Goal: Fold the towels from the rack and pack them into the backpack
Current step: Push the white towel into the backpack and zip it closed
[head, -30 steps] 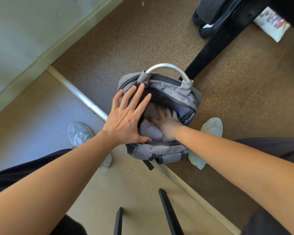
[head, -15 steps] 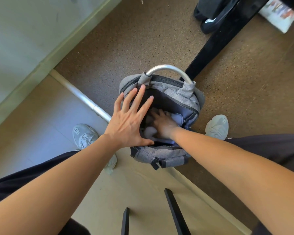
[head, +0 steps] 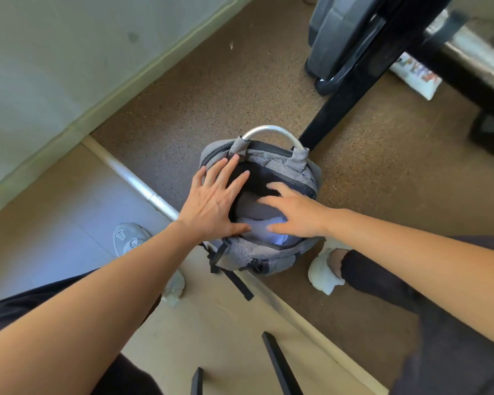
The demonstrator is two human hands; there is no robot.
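— Where are the towels right now?

— In the bag. The grey backpack point(head: 257, 256) stands upright on the brown speckled floor point(head: 211, 95) in front of me. Its main compartment is unzipped and gaping, and its metal handle point(head: 271, 131) arches over the far side. Inside I see a grey towel point(head: 254, 206) toward the back and a pale bluish towel point(head: 268, 235) against the near wall, both below the rim. I can't tell how many lie under them.

— And your hands?

— Neither grips anything. My left hand point(head: 211, 206) lies flat on the left rim with its fingers spread, holding the mouth wide. My right hand point(head: 294, 212) is flat too, fingers straight, over the towels. Its thumb looks to touch the pale one, but I can't be sure the palm is pressing.

— How do you do this bit well?

— I judge it's the tamping step. I'd press with the whole palm rather than the fingertips, so the folds don't come apart. I'd also work toward the corners so the stack sits level. The left hand should brace the rim, because otherwise the soft bag may tip or its edge may fold in and catch cloth.

— More to fetch?

— The rack isn't in view, so I can't say.
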